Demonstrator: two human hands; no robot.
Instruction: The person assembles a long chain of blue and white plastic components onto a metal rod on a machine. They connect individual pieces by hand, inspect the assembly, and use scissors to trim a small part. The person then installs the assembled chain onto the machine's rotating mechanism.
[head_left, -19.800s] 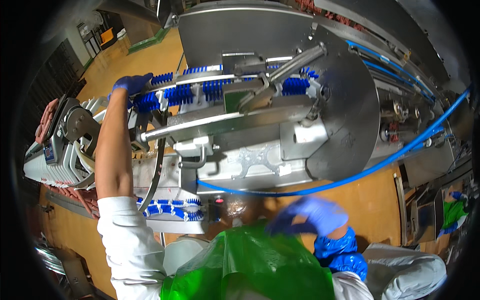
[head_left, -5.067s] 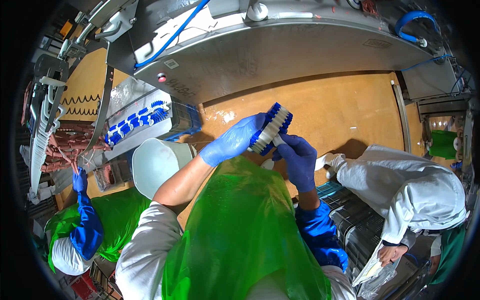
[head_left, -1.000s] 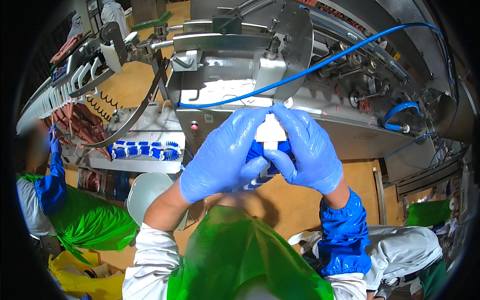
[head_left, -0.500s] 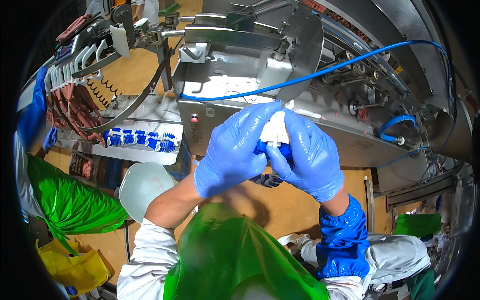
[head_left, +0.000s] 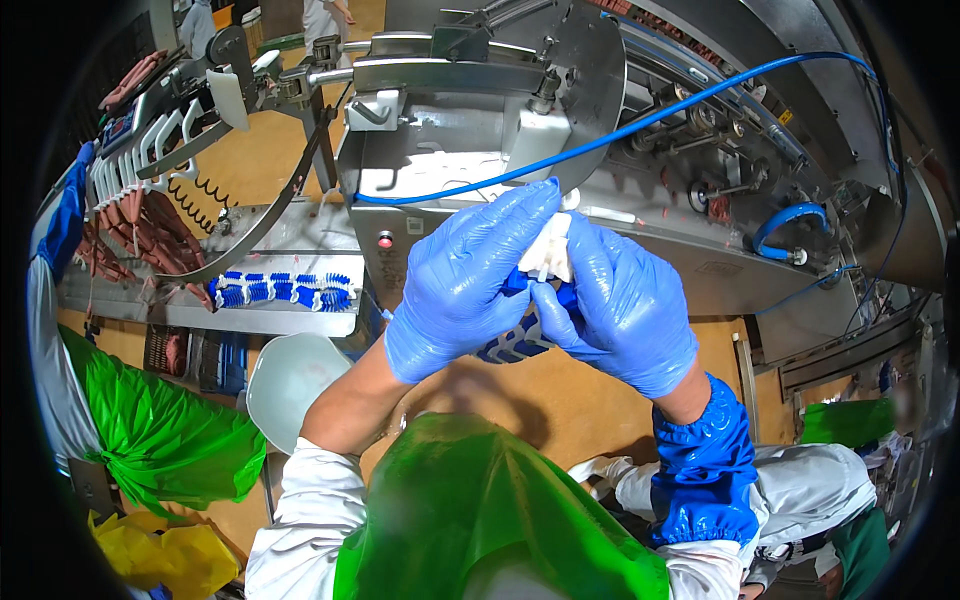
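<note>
In front of the machine, both my blue-gloved hands are raised close together around one piece. My left hand (head_left: pixel 462 283) and my right hand (head_left: pixel 628 305) pinch a blue-and-white plastic chain (head_left: pixel 548 248), whose white end block shows between the thumbs and fingers. Its blue part lies mostly hidden behind my thumbs. Below the hands hangs a dark blue length with white chevron marks, apparently the same chain. A similar chain with blue bristles and white links (head_left: pixel 280 291) lies on the steel ledge to the left.
A steel machine (head_left: pixel 440 225) with a blue hose (head_left: pixel 640 122) across it stands ahead. Linked sausages (head_left: pixel 150 225) hang from white hooks at the left, beside a co-worker's green apron (head_left: pixel 165 430). A pale bucket (head_left: pixel 292 385) is by my left forearm. Another person's white-clad leg (head_left: pixel 815 490) is at right.
My hands keep hold of the chain and the white block has tilted slightly. More of the hanging chevron-marked length shows beneath them. The whole view has shifted a little.
</note>
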